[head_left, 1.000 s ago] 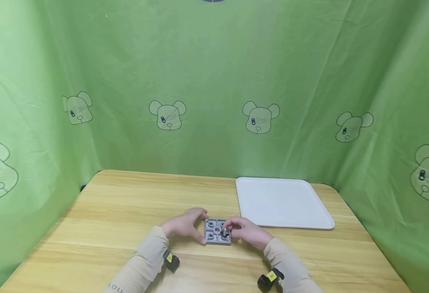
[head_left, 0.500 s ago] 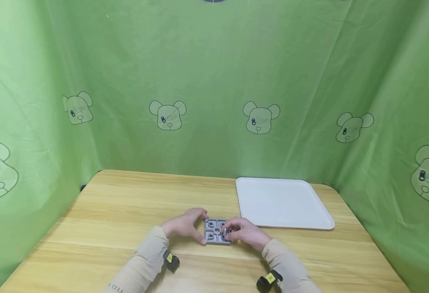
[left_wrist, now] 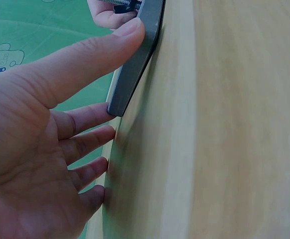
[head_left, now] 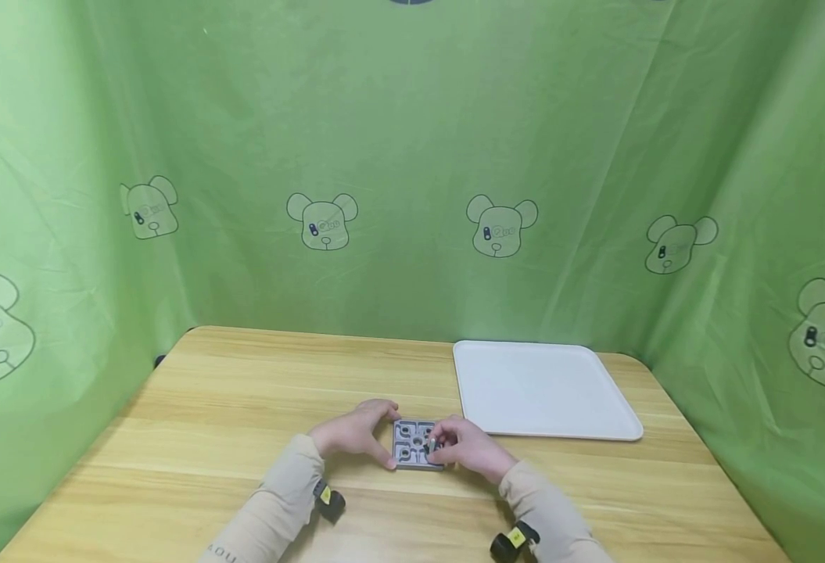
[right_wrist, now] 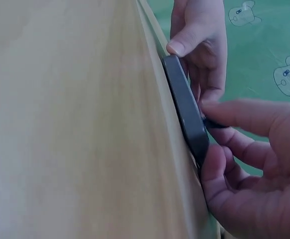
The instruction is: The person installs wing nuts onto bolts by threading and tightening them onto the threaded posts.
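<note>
A square grey plate [head_left: 408, 444] with round recesses in its corners lies flat on the table. My left hand [head_left: 356, 430] holds its left side, thumb at the near corner and a finger at the far one; the left wrist view shows the thumb on the plate's dark edge [left_wrist: 135, 69]. A short upright threaded bolt [head_left: 432, 444] rises from the plate's near right recess. On it sits a small black wing nut [right_wrist: 215, 123], which my right hand [head_left: 471, 447] pinches between thumb and finger. Those fingers hide much of the nut and the plate's right side.
A white tray [head_left: 546, 391] lies at the back right of the wooden table [head_left: 257, 375], just beyond my right hand. Green curtains [head_left: 412, 156] with bear-head prints enclose the table at the back and both sides.
The fingers of my right hand have shifted around the wing nut and bolt, the thumb moving slightly nearer me and left. My left hand and the plate stay in place.
</note>
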The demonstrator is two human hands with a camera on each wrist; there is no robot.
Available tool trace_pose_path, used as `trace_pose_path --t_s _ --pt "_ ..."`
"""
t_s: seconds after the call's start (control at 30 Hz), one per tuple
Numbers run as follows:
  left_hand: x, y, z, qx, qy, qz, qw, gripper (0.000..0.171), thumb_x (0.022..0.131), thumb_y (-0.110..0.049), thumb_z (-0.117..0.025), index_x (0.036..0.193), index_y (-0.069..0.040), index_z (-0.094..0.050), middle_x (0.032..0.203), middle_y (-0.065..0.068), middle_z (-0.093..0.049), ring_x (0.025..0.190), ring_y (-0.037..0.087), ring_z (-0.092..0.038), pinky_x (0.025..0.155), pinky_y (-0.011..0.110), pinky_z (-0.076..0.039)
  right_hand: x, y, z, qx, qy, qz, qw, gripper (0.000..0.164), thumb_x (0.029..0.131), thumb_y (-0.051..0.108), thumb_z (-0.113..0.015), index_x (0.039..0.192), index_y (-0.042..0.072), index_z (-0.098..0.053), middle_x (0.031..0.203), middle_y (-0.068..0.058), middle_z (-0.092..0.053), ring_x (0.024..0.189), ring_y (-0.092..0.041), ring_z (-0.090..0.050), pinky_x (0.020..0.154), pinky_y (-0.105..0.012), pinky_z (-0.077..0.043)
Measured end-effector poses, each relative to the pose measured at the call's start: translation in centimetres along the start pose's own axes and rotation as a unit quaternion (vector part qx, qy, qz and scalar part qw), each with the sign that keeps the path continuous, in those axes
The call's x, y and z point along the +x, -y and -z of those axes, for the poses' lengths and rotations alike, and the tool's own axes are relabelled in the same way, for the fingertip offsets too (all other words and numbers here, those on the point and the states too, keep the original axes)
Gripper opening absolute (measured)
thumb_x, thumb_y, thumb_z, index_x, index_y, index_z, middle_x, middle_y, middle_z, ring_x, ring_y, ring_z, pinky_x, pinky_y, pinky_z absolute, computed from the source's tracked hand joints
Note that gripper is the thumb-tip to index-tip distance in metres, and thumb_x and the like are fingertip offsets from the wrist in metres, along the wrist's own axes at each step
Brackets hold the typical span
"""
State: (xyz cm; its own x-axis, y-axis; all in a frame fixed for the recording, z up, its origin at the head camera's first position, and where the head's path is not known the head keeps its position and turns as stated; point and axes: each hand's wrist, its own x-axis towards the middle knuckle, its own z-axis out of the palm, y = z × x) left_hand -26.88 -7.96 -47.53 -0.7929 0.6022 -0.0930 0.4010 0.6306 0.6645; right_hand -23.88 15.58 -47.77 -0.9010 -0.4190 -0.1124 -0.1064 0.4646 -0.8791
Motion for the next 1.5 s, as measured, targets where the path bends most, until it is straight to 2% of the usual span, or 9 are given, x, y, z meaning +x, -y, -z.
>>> trace_pose_path --t_s 0.2,0.33,0.43,0.67,0.93,1.17,1.33,1.5 --pt "0.0 0.0 0.0 -0.001 -0.002 -0.001 1.0000 0.078 0.054 -0.036 -0.081 0.120 -0.012 -0.048 0.142 0.007 -0.034 0.133 0.027 -0.026 0.112 0.047 -0.018 -0.2 -0.1 0.8 0.049 0.038 -0.004 0.998 0.035 0.065 -0.001 -0.062 0.100 0.001 -0.058 0.093 -0.011 -0.050 0.082 -0.018 -0.046 0.069 -0.025 -0.043" --pt "0.0 -0.1 0.1 -0.003 -0.002 -0.003 1.0000 0.078 0.055 -0.036 -0.081 0.121 -0.012 -0.048 0.142 0.007 -0.034 0.133 0.027 -0.026 0.112 0.048 -0.018 -0.1 -0.4 1.0 0.086 0.054 -0.010 0.995 0.031 0.072 -0.001 -0.055 0.103 -0.001 -0.057 0.095 -0.010 -0.051 0.086 -0.018 -0.048 0.069 -0.025 -0.046" --pt "0.0 -0.2 0.1 -0.005 -0.001 -0.004 1.0000 0.078 0.055 -0.036 -0.081 0.121 -0.012 -0.048 0.142 0.008 -0.034 0.133 0.028 -0.027 0.112 0.048 -0.018 -0.1 -0.4 1.0 0.093 0.058 -0.007 0.994 0.032 0.074 0.002 -0.057 0.105 -0.001 -0.059 0.095 -0.010 -0.053 0.084 -0.017 -0.050 0.069 -0.025 -0.047" --pt "0.0 -0.1 0.1 -0.003 0.000 -0.004 1.0000 0.077 0.056 -0.036 -0.080 0.121 -0.012 -0.048 0.142 0.007 -0.034 0.133 0.028 -0.027 0.112 0.048 -0.019 -0.2 -0.1 0.9 0.076 0.051 0.000 0.996 0.034 0.073 0.007 -0.065 0.106 0.002 -0.062 0.098 -0.013 -0.054 0.083 -0.017 -0.048 0.068 -0.025 -0.045" --pt "-0.1 -0.3 0.2 -0.003 0.001 -0.001 1.0000 0.077 0.055 -0.036 -0.081 0.120 -0.012 -0.048 0.142 0.007 -0.034 0.133 0.028 -0.026 0.112 0.048 -0.018 -0.3 0.3 0.2 0.026 0.006 -0.001 1.000 0.023 0.070 0.011 -0.070 0.091 0.004 -0.065 0.092 -0.010 -0.055 0.080 -0.017 -0.047 0.063 -0.024 -0.045" --pt "-0.1 -0.2 0.1 -0.002 0.004 -0.002 1.0000 0.078 0.055 -0.038 -0.080 0.121 -0.012 -0.048 0.143 0.008 -0.033 0.133 0.028 -0.026 0.112 0.048 -0.019 0.0 0.2 -0.2 -0.017 -0.023 -0.009 1.000 0.023 0.066 0.014 -0.073 0.084 0.006 -0.061 0.084 -0.006 -0.052 0.078 -0.017 -0.046 0.061 -0.025 -0.044" --pt "-0.1 -0.2 0.1 -0.001 0.004 0.002 1.0000 0.078 0.055 -0.036 -0.081 0.121 -0.013 -0.048 0.143 0.006 -0.033 0.133 0.027 -0.026 0.112 0.048 -0.019 -0.1 0.3 0.0 -0.004 -0.005 -0.007 1.000 0.029 0.064 0.012 -0.073 0.088 0.004 -0.059 0.087 -0.007 -0.051 0.080 -0.016 -0.046 0.062 -0.024 -0.044" --pt "-0.2 -0.3 0.2 -0.006 0.004 0.007 1.0000 0.077 0.055 -0.036 -0.081 0.121 -0.014 -0.048 0.143 0.005 -0.033 0.133 0.027 -0.026 0.112 0.048 -0.018 -0.1 -0.2 0.6 0.052 0.038 -0.006 0.998 0.036 0.064 0.001 -0.064 0.099 0.001 -0.058 0.092 -0.009 -0.051 0.084 -0.018 -0.046 0.071 -0.025 -0.043"
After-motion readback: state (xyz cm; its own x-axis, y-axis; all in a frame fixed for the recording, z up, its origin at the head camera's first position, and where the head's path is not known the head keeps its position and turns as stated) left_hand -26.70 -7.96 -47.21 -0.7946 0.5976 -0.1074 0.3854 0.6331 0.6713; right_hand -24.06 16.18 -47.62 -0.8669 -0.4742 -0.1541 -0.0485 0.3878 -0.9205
